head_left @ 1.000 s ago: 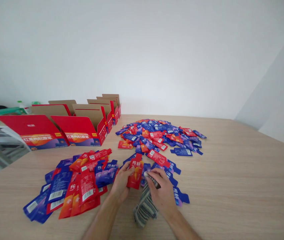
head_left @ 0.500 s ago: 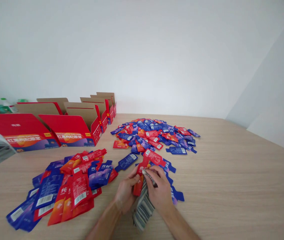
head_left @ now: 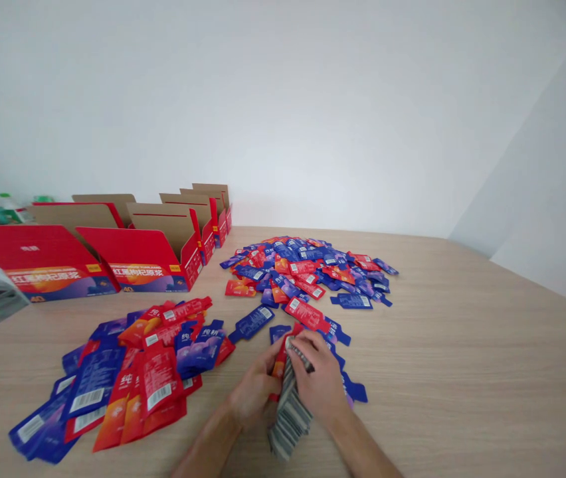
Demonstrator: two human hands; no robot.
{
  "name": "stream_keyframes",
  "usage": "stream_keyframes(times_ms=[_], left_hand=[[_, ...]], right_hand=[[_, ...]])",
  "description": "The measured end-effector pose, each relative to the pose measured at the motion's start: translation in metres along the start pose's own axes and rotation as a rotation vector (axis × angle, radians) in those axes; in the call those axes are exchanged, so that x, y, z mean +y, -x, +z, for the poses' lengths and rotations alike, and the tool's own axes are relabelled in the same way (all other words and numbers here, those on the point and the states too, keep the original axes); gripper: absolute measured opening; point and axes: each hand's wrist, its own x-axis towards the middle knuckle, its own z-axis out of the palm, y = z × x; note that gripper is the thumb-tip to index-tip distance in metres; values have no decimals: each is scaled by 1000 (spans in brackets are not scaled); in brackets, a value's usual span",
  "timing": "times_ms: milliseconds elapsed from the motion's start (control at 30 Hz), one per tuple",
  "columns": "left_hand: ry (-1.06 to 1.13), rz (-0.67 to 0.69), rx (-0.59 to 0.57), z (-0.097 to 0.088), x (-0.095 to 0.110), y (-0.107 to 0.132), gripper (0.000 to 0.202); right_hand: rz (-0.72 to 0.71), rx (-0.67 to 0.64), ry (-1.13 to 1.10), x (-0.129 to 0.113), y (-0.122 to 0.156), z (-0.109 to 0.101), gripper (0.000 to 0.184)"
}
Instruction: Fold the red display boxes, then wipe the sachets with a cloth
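Observation:
My left hand [head_left: 253, 393] is closed around a red and orange pouch [head_left: 278, 367], mostly covered now by fingers and cloth. In my right hand [head_left: 321, 380], pinched between the fingers, is a grey striped cloth [head_left: 290, 419] that hangs down between both hands. Its bunched upper end lies against the pouch. Just beyond my fingers rests a red pouch [head_left: 307, 313] with a barcode, and blue pouches [head_left: 355, 388] show partly from behind my right hand.
At the left lies a pile of red and blue pouches [head_left: 158, 378]. Farther back is a larger heap [head_left: 295, 269], with a single blue pouch [head_left: 253, 323] in front of it. Open red cartons [head_left: 133, 255] stand at the back left of the wooden table [head_left: 462, 345].
The cloth and my right hand have come over the pouch, covering its front. My left hand has shifted slightly toward the cloth. The piles and cartons stay in place.

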Motion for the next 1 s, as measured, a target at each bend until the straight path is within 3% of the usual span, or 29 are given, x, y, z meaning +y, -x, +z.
stream_keyframes(times_ms=[67, 200, 367, 500, 600, 733, 800, 933, 1000], left_hand=[[6, 7, 20, -4, -1, -1, 97], [-3, -7, -6, -6, -5, -1, 101], [-48, -16, -3, -9, -11, -4, 105], [-2, -31, -12, -10, -8, -3, 101], [172, 5, 37, -11, 0, -2, 86], [348, 28, 164, -11, 5, -7, 36], [338, 62, 248, -8, 3, -11, 27], [327, 134, 299, -3, -5, -14, 25], [338, 131, 293, -5, -5, -14, 25]], right_hand=[[-7, -27, -4, -4, 3, 5, 20], [16, 72, 51, -2, 5, 6, 22], [-46, -36, 22, 3, 4, 4, 24], [-47, 50, 47, -2, 5, 5, 25], [-77, -113, -1, -19, 11, 8, 26], [-148, -362, -57, -37, 14, 7, 26], [-139, -337, -62, -34, 13, 6, 28], [-49, -85, -36, -17, 7, 1, 25], [-47, -128, -57, -15, 6, -1, 24]])
